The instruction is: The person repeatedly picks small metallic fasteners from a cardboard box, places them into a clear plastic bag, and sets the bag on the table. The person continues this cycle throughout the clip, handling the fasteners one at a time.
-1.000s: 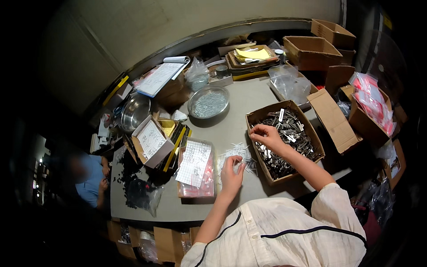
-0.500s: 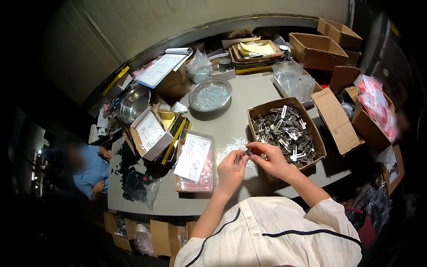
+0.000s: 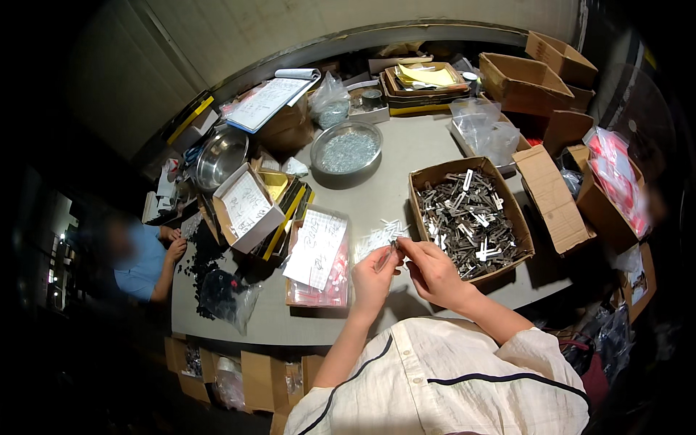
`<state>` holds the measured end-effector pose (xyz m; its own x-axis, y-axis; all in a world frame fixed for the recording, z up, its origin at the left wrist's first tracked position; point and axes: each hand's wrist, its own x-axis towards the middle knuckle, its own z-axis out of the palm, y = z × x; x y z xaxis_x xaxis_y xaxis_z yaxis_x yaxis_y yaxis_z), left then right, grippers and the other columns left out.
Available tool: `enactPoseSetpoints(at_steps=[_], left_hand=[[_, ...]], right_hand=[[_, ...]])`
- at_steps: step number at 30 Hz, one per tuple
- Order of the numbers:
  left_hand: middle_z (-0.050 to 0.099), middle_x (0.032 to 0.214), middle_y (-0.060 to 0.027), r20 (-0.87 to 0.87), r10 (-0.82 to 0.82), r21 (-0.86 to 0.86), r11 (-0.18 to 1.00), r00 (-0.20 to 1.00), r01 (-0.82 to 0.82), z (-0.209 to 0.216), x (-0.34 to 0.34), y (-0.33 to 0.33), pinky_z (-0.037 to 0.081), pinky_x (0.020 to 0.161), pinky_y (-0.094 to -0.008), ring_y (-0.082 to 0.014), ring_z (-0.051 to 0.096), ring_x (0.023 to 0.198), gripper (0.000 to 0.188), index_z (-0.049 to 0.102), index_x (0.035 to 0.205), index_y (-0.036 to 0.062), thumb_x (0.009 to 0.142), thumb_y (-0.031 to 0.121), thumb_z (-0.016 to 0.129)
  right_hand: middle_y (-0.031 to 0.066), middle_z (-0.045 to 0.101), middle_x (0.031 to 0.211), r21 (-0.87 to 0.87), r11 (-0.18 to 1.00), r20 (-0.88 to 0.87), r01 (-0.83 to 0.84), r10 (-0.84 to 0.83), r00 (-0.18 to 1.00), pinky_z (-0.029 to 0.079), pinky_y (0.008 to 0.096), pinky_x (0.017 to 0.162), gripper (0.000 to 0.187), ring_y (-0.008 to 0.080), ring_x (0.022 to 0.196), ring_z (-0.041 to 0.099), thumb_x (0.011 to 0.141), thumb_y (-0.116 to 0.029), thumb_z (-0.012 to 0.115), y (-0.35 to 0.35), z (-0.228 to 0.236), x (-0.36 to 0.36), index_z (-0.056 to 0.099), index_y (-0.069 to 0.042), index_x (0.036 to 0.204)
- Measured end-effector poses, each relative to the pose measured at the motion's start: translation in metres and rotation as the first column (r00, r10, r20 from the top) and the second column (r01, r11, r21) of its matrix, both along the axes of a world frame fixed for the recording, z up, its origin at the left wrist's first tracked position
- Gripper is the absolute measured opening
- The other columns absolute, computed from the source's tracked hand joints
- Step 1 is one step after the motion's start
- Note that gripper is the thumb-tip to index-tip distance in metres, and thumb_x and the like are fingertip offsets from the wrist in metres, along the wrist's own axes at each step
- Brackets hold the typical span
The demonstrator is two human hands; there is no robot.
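Note:
My left hand (image 3: pixel 373 280) is closed on a small narrow grey piece (image 3: pixel 387 258), held near its fingertips just above the table. My right hand (image 3: pixel 436 274) meets it there, its thumb and index finger pinched at the piece's upper end. The piece is too small and partly covered for its kind to be told. Under and beyond my hands lies a heap of small white strips (image 3: pixel 383 233). Just right of my hands stands an open cardboard box (image 3: pixel 528 252) full of dark metal-looking strips (image 3: pixel 471 225), with some white ones among them.
A steel bowl (image 3: pixel 316 161) of small shiny parts stands farther back. Left of my hands is a box of small pink bags under a paper sheet (image 3: pixel 313 254). Black pieces (image 3: pixel 204 261) lie near a co-worker in blue (image 3: pixel 138 268). Cardboard boxes (image 3: pixel 525 83) crowd the right.
My right hand has turned and its fingers now pinch the grey piece's upper end. The view has shifted slightly. At the left, the co-worker's hands have moved up toward the table.

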<state>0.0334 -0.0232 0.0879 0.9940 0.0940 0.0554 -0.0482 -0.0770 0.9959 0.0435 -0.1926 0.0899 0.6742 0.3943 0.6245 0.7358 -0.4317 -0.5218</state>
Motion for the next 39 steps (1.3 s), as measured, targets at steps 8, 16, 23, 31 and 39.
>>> enactPoseSetpoints(at_steps=[8,16,23,31,39], left_hand=[[0.075,0.098,-0.0089,0.102,-0.041,-0.001,0.999,0.994,0.042,-0.011,-0.003,-0.001,0.063,0.074,-0.0288,-0.0123,0.071,0.087,0.027,0.068,0.124,-0.0069,0.102,0.007,0.063],[0.074,0.101,-0.0124,0.060,-0.046,0.016,0.999,0.997,0.045,-0.019,-0.005,0.004,0.063,0.076,-0.0300,-0.0160,0.072,0.090,0.027,0.066,0.122,-0.0097,0.103,0.008,0.061],[0.072,0.106,-0.0165,-0.106,-0.117,-0.483,0.874,0.987,0.052,0.005,-0.007,0.021,0.062,0.081,-0.0341,-0.0234,0.073,0.093,0.031,0.066,0.118,-0.0093,0.102,0.017,0.065],[0.071,0.106,-0.0118,-0.110,-0.175,-0.412,0.904,0.978,0.115,0.007,-0.015,0.024,0.058,0.087,-0.0317,-0.0190,0.070,0.097,0.023,0.065,0.115,-0.0052,0.097,0.008,0.069],[0.068,0.087,-0.0043,0.006,-0.139,0.165,0.977,0.990,0.136,-0.020,-0.011,0.017,0.053,0.076,-0.0306,-0.0127,0.066,0.085,0.021,0.059,0.097,0.0026,0.088,0.007,0.078]], right_hand=[[0.0190,0.069,0.113,0.074,0.997,-0.010,0.000,0.001,1.000,0.052,0.0429,0.091,0.057,0.0367,0.104,0.065,0.079,0.010,0.065,0.001,-0.008,0.000,0.056,0.004,0.134],[0.0184,0.069,0.110,0.118,0.993,-0.066,0.019,-0.011,0.998,0.052,0.0423,0.090,0.047,0.0355,0.102,0.066,0.083,0.006,0.069,0.001,-0.010,-0.006,0.059,0.003,0.128],[0.0127,0.066,0.088,0.068,0.993,-0.047,0.092,-0.089,0.995,0.049,0.0413,0.074,0.020,0.0328,0.082,0.061,0.086,-0.004,0.074,-0.010,-0.002,-0.002,0.069,-0.004,0.105],[0.0127,0.069,0.081,0.244,0.962,-0.114,0.124,-0.099,0.989,0.049,0.0359,0.063,0.011,0.0265,0.070,0.064,0.086,-0.002,0.074,-0.022,0.008,0.000,0.073,0.000,0.096],[0.0034,0.070,0.078,0.434,0.900,-0.626,-0.037,0.331,0.706,0.049,0.0260,0.065,0.015,0.0089,0.069,0.062,0.092,-0.014,0.072,-0.026,0.013,0.003,0.074,0.001,0.095]])
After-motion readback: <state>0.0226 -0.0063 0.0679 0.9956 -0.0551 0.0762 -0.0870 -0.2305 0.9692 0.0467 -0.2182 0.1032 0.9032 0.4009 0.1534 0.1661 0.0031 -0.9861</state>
